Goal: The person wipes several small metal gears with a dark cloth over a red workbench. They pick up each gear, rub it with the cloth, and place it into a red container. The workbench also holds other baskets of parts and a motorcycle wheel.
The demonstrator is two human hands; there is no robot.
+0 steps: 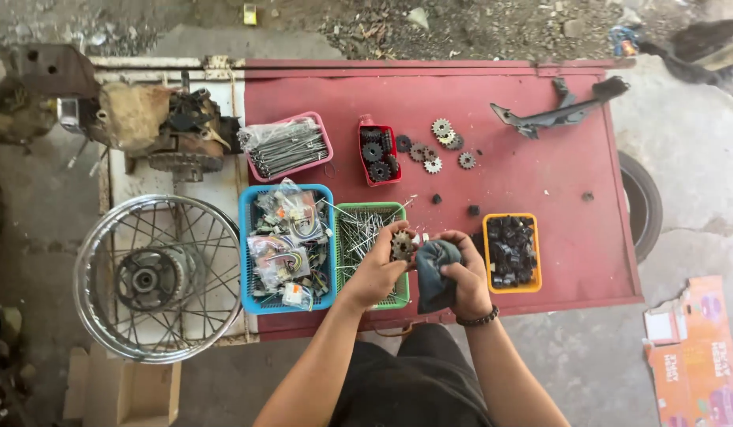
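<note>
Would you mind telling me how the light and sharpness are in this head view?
Head view: even daylight, soft shadows; glare on the spoked wheel rim; left hand with sprocket and right hand with dark cloth slightly soft; edges bowed.

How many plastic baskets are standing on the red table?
5: a pink basket and a red basket at the back; a blue basket, a green basket and an orange basket in front.

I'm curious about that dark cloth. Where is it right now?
In the head view, the dark cloth is bunched in the person's right hand, low at the middle of the red table, between the green basket and the orange basket.
</note>
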